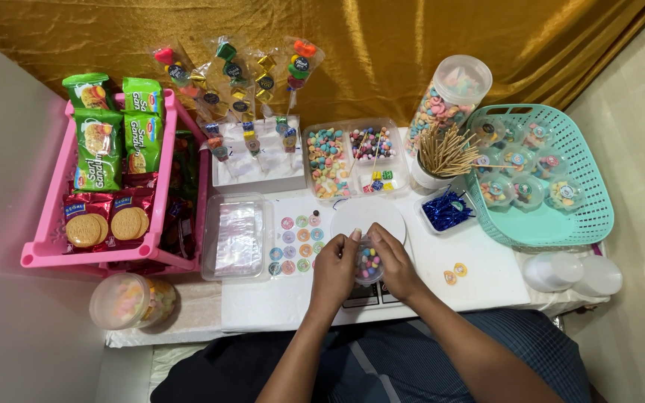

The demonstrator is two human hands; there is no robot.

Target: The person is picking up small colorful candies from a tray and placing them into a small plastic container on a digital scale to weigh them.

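Colourful candies already fill the small clear cup at lower centre, pinched between both the left hand and right hand. Looks unsealed so far; several finished cups sit in the teal basket, right side.

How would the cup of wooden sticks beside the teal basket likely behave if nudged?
The cup of wooden sticks probably tips easily: the sticks fan out well above its rim, making it top-heavy. It looks light, so a nudge could slide it toward the teal basket, scattering sticks.
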